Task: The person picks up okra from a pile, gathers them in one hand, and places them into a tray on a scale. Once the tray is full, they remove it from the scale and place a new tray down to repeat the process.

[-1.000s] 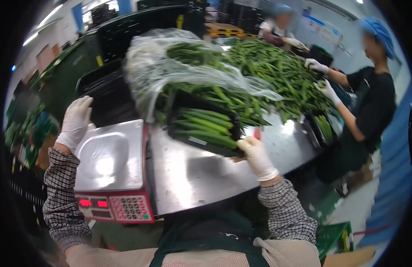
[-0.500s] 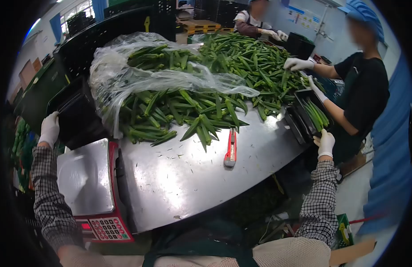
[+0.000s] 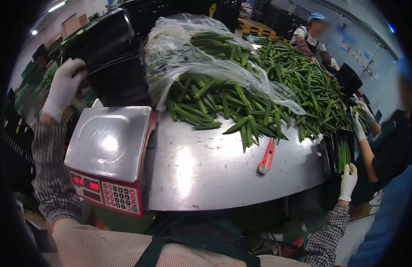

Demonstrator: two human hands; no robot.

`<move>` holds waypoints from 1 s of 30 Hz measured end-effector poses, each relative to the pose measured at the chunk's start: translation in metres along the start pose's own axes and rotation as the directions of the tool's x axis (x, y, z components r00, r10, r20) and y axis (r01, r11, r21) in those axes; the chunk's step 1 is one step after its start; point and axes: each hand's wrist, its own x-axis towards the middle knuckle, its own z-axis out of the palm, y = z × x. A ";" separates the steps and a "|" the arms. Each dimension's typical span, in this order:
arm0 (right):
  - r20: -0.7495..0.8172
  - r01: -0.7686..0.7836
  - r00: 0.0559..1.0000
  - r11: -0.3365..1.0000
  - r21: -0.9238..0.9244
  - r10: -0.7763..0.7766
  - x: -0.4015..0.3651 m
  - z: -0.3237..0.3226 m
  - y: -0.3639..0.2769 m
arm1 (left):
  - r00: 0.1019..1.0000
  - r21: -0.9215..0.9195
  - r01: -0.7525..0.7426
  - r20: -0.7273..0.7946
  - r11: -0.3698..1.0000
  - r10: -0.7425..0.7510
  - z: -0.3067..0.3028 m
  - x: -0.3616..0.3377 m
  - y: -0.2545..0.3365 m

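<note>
At the left, my left hand [image 3: 65, 86] in a white glove is raised with its fingers curled at the edge of a tilted black tray [image 3: 101, 42]. Another black tray [image 3: 119, 82] stands below it, behind the scale [image 3: 109, 138]. On the right, my right hand [image 3: 348, 182], also gloved, pinches the near end of a black tray [image 3: 334, 158] holding several okra pods [image 3: 344, 153]. A large heap of okra [image 3: 299, 80] covers the back of the metal table [image 3: 206, 178], partly under clear plastic film [image 3: 179, 53]. A red utility knife [image 3: 267, 156] lies before the heap.
A co-worker's gloved hands [image 3: 362, 118] are beyond the right tray. Another person [image 3: 310, 40] stands at the far end of the heap near a black crate [image 3: 348, 79]. Yellow pallets [image 3: 257, 29] and dark crates stand behind.
The view has turned left. My left hand has risen, and the black tray beside it now sits higher and tilted. My right hand stays at the end of the okra tray.
</note>
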 end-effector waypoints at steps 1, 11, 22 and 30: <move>0.094 0.033 0.995 0.998 0.049 -0.037 -0.005 0.011 -0.018 | 0.990 0.096 -0.135 0.047 0.986 0.131 -0.007 -0.023 -0.001; 0.433 0.408 0.650 0.768 0.493 -0.624 -0.090 0.202 -0.235 | 0.948 -0.032 -0.231 0.217 0.972 0.232 0.009 -0.165 0.102; 0.613 0.819 0.419 0.570 0.063 -0.670 -0.132 0.360 -0.356 | 0.945 -0.720 -0.039 0.198 0.693 0.259 0.193 -0.232 0.175; 0.737 0.848 0.374 0.529 -0.025 -0.563 -0.126 0.362 -0.371 | 0.940 -0.755 -0.006 0.219 0.655 0.260 0.219 -0.242 0.166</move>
